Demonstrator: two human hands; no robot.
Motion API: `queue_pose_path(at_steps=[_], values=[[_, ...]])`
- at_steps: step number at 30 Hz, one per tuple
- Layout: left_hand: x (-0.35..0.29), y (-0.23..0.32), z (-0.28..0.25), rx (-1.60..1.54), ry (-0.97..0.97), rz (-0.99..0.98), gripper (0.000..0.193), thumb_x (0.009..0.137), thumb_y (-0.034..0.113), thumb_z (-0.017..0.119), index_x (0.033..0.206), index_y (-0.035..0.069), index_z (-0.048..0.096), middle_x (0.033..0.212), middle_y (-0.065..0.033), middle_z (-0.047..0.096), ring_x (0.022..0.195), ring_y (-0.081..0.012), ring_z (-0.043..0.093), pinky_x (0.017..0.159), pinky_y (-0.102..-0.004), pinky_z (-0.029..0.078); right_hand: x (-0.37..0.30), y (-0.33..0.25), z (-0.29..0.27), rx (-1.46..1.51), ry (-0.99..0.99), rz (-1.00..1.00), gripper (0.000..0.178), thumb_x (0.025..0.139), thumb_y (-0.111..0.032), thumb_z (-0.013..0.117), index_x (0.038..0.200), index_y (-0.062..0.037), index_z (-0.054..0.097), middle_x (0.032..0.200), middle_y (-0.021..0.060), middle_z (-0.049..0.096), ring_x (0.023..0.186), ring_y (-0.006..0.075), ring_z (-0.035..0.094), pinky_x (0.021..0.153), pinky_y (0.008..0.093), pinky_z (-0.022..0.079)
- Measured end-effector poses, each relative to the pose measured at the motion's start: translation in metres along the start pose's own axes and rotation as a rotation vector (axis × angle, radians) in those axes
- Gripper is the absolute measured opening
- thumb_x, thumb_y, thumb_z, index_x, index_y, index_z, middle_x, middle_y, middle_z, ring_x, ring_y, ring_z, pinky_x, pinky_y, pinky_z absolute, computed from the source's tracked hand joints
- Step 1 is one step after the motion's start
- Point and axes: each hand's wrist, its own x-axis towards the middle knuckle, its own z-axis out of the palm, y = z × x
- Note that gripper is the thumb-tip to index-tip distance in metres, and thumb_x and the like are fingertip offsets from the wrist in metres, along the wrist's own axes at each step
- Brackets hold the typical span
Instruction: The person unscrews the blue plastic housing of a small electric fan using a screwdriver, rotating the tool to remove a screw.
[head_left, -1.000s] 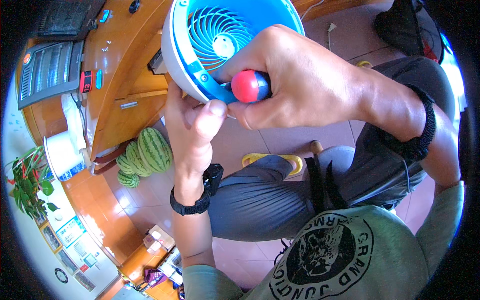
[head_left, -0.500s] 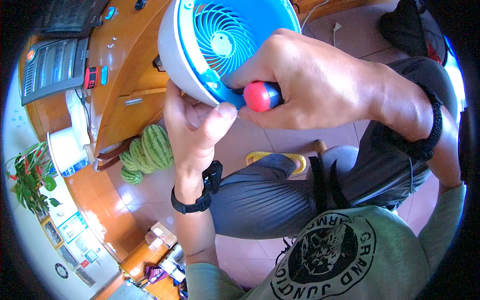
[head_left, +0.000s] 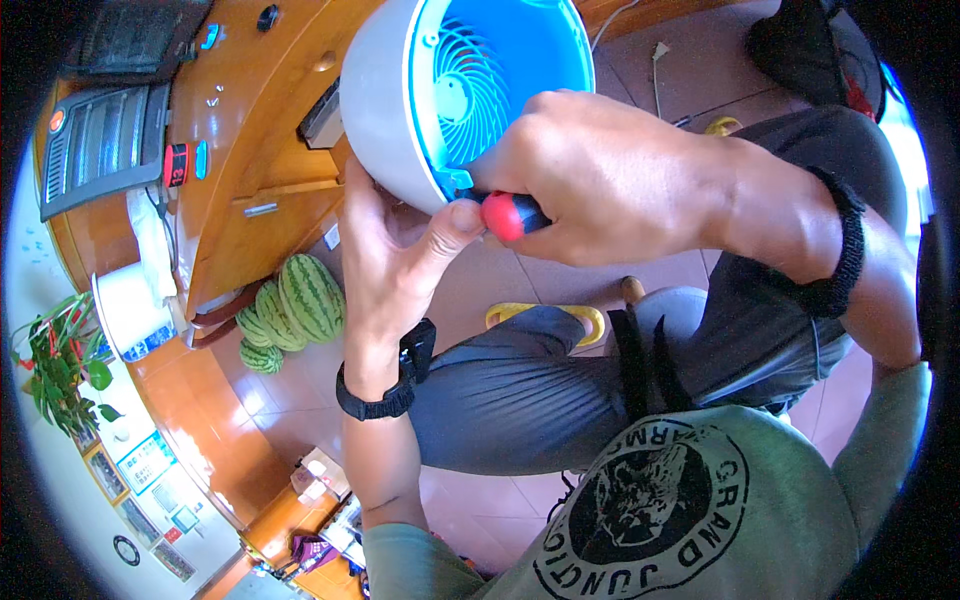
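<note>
The left hand (head_left: 385,250) holds the white-and-blue fan housing (head_left: 382,105), and the right hand (head_left: 610,180) grips the red-and-black screwdriver (head_left: 508,216).

At left, a wooden desk (head_left: 255,75) carries a grey slatted device (head_left: 105,150), a red band (head_left: 176,165) and small blue pieces (head_left: 201,160); on the tiled floor (head_left: 590,272) lie watermelons (head_left: 275,318) at left and a white plug (head_left: 661,50) far.

I take this for a home or a homely little office; I can't tell which. Watermelons (head_left: 311,300) lie on the tiled floor (head_left: 300,425) near a wooden desk's (head_left: 255,100) corner, a yellow slipper (head_left: 497,316) shows, and framed pictures (head_left: 103,472) hang beyond a leafy plant (head_left: 65,375).
</note>
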Motion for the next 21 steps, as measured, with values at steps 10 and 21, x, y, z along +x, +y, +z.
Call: queue_pose_path(at_steps=[10, 21], values=[[0.002, -0.031, -0.011, 0.024, -0.007, -0.048, 0.074, 0.092, 0.046, 0.067, 0.14, -0.004, 0.04, 0.127, -0.0106, 0.058, 0.116, -0.0165, 0.053, 0.102, -0.0348, 0.042, 0.006, 0.001, 0.011, -0.05, 0.074, -0.043, 0.019, 0.081, -0.017, 0.072, 0.084, 0.0014, 0.068, 0.069, 0.0229, 0.063, 0.069, 0.0427, 0.064, 0.065, 0.0485, 0.051], [0.0, -0.028, -0.011, 0.008, -0.004, 0.006, 0.068, 0.093, 0.043, 0.066, 0.14, -0.002, 0.045, 0.133, -0.0101, 0.057, 0.119, -0.0172, 0.054, 0.102, -0.0349, 0.043, 0.018, -0.043, -0.05, 0.549, 0.264, 0.515, 0.038, 0.089, -0.031, 0.069, 0.098, 0.0058, 0.065, 0.08, 0.0145, 0.069, 0.073, 0.0242, 0.067, 0.069, 0.0359, 0.054]])
